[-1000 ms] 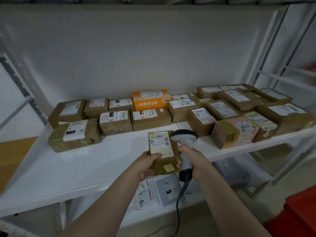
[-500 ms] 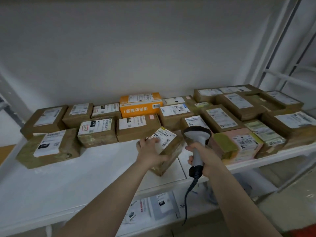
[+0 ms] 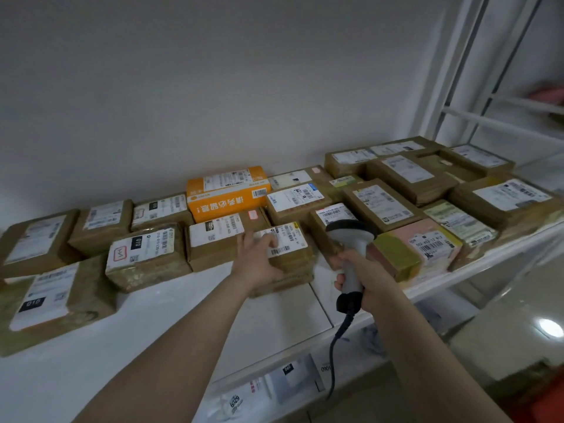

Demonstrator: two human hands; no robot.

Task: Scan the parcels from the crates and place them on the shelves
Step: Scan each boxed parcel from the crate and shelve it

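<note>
The white shelf (image 3: pixel 171 337) carries brown parcels (image 3: pixel 149 257) in rows against the wall, labels up (so codes stay readable), with bare room along its front edge. The parcel (image 3: pixel 293 264) in hand sits in the front row's gap, just beside its neighbours. The left hand (image 3: pixel 259 265) lays fingers (image 3: pixel 268 239) flat and slightly spread on its label, probably nudging it flush. The right hand (image 3: pixel 370 280) curls its fingers round the scanner (image 3: pixel 351 236).
</note>
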